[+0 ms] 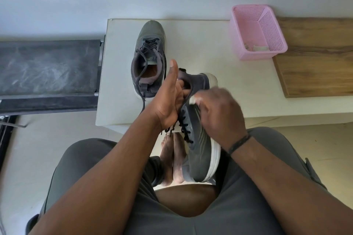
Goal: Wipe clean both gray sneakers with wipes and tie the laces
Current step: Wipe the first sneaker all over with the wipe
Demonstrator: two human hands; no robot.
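Note:
One gray sneaker (150, 51) stands upright on the white table (210, 47), toe pointing away, its black laces loose and one end trailing over the table's near edge. The second gray sneaker (200, 150) is held above my lap, toe toward me, white sole to the right, laces hanging undone. My left hand (170, 97) grips its collar, fingers inside the opening and thumb sticking up. My right hand (219, 112) presses a white wipe (192, 99) against the sneaker's side; the hand hides most of the wipe.
A pink perforated basket (257, 32) with crumpled used wipes sits at the table's back right, partly on a wooden board (317, 59). A dark padded bench (47, 74) stands left of the table. My knees and bare feet (172, 158) are below.

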